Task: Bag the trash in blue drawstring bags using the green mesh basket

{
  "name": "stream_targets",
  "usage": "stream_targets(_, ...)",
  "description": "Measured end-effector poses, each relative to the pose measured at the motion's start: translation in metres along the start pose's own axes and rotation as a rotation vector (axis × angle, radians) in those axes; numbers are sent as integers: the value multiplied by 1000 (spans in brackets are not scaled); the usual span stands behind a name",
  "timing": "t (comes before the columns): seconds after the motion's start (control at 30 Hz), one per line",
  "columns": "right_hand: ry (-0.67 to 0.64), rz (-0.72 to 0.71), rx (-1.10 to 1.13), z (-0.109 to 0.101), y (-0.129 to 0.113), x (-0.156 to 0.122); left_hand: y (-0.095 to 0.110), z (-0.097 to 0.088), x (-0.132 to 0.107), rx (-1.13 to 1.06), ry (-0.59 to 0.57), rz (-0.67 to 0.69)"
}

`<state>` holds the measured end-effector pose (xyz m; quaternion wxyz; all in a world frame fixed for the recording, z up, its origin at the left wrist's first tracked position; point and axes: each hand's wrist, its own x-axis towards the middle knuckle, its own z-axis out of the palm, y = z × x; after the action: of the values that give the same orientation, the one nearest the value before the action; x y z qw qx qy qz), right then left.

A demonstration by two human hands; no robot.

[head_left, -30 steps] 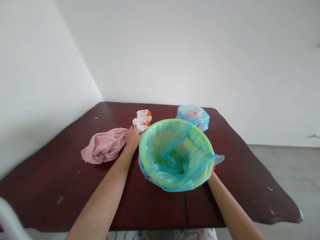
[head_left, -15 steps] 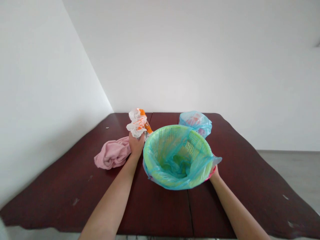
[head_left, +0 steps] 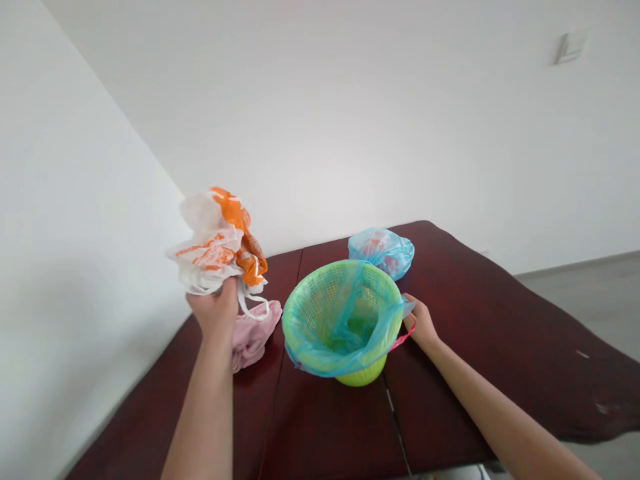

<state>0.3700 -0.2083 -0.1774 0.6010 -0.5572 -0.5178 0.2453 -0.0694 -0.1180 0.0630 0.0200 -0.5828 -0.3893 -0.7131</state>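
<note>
A dark reddish-brown wooden table (head_left: 480, 333), marked by a seam and a few pale scuffs, appears tilted across the lower part of the view. Plain white walls (head_left: 300, 133) meet behind it, a small white wall plate (head_left: 571, 47) sits high on the far wall, and a grey floor (head_left: 585, 300) shows beyond the table's right edge. On the table stands a green plastic basket (head_left: 363, 373), its rim covered by a blue plastic liner (head_left: 345, 363). A bulging pale blue plastic bag (head_left: 381, 253) lies just behind it, and a crumpled pink towel (head_left: 253, 337) lies to its left. The left hand (head_left: 215, 310) is raised above the towel, closed around a bunched white-and-orange plastic bag (head_left: 215, 243). The right hand (head_left: 420, 323) is at the basket's right side, its fingers against the liner beside a pink strap (head_left: 404, 341); whether it grips anything cannot be told.
</note>
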Motion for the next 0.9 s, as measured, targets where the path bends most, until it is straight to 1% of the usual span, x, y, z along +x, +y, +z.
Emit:
stream_targets(0.07, -7, 24, 21, 0, 0, 0, 42, -11, 26, 42, -142, 173)
stream_targets(0.1, -11, 33, 30, 0, 0, 0, 63, -14, 35, 93, -255, 238)
stream_targets(0.13, -16, 41, 37, 0, -1, 0, 85, -15, 40, 182, -426, 297)
stream_targets(0.2, -25, 52, 50, 1, -1, -1, 125, -5, 41, 408, -845, 402)
stream_targets(0.23, -30, 56, 53, 1, -2, -1, 142, 5, 37, 503, -1049, 453)
stream_targets(0.3, -39, 64, 56, 1, -2, -1, 165, 32, 23, 628, -1377, 514)
stream_targets(0.33, -44, 67, 56, 1, -2, -1, 171, 49, 15, 661, -1508, 541)
stream_targets(0.4, -53, 73, 52, 1, -1, -2, 173, 83, -4, 682, -1699, 625)
stream_targets(0.47, -58, 78, 47, 0, -1, -2, 165, 114, -24, 649, -1804, 732)
stream_targets(0.53, -60, 81, 40, 0, 0, -2, 153, 139, -46, 600, -1858, 801)
stream_targets(0.6, -59, 78, 32, 0, -1, -2, 144, 158, -67, 573, -1854, 816)
stream_targets(0.63, -58, 75, 27, 1, -1, -1, 141, 165, -76, 571, -1828, 810)
stream_targets(0.7, -53, 65, 17, 1, -2, 0, 135, 175, -89, 585, -1754, 779)
stream_targets(0.77, -52, 52, 8, 1, -3, 1, 130, 182, -97, 621, -1708, 708)
stream_targets(0.8, -55, 46, 4, 1, -4, 1, 126, 183, -100, 638, -1713, 657)
stream_targets(0.9, -64, 37, -7, 0, -5, 2, 115, 182, -105, 624, -1781, 461)
